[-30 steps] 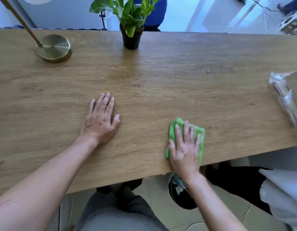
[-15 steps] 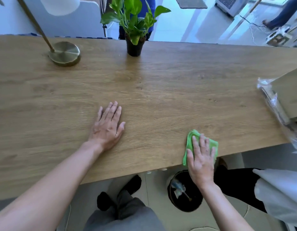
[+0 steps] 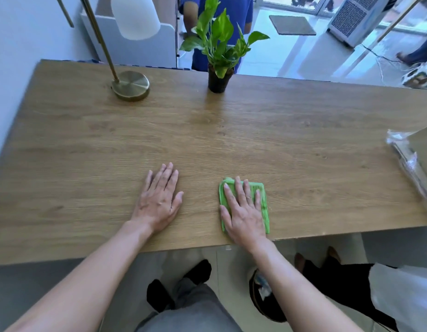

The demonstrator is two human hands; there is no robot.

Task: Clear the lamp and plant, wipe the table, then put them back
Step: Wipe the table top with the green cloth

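Note:
A brass lamp (image 3: 130,85) with a round base and a white shade stands at the far left of the wooden table (image 3: 255,130). A green plant in a black pot (image 3: 217,79) stands at the table's far edge, middle. My right hand (image 3: 243,212) lies flat, fingers spread, pressing a folded green cloth (image 3: 264,202) onto the table near the front edge. To its left my left hand (image 3: 159,200) rests palm down on the bare wood and holds nothing.
A plastic-wrapped package (image 3: 416,164) lies at the table's right edge. A person in blue (image 3: 195,32) stands behind the plant. Under the front edge sit a dark bin (image 3: 262,298) and a white bag (image 3: 404,298). A wall runs along the left.
My right hand has slid the cloth leftwards and a little farther onto the table from the front edge. The left hand stays planted. The camera has tilted up, showing more of the lamp and room.

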